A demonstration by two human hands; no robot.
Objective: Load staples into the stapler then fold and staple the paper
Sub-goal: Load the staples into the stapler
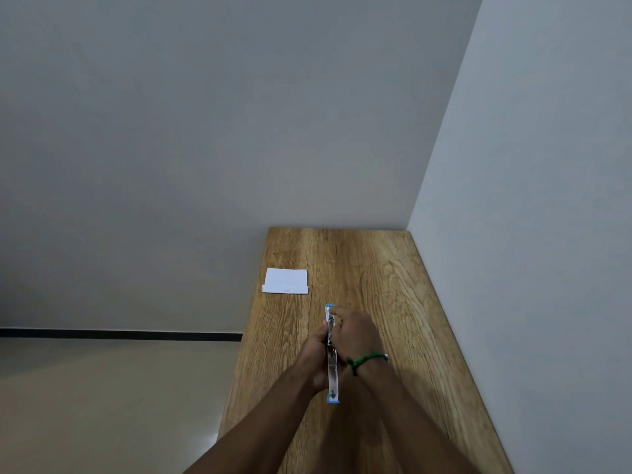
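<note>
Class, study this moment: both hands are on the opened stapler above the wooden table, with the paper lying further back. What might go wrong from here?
1. The right hand has fingertips on the open metal channel of the stapler; if it snaps shut, they may get pinched.
2. The left hand grips only one side, so the stapler could twist and any staples spill.
3. The paper lies close to the edge of the table; a careless reach might knock it off.

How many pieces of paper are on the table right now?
1. A white folded paper lies near the wooden table's far left edge, beyond both hands. None other visible, though the arms hide some tabletop.
</note>
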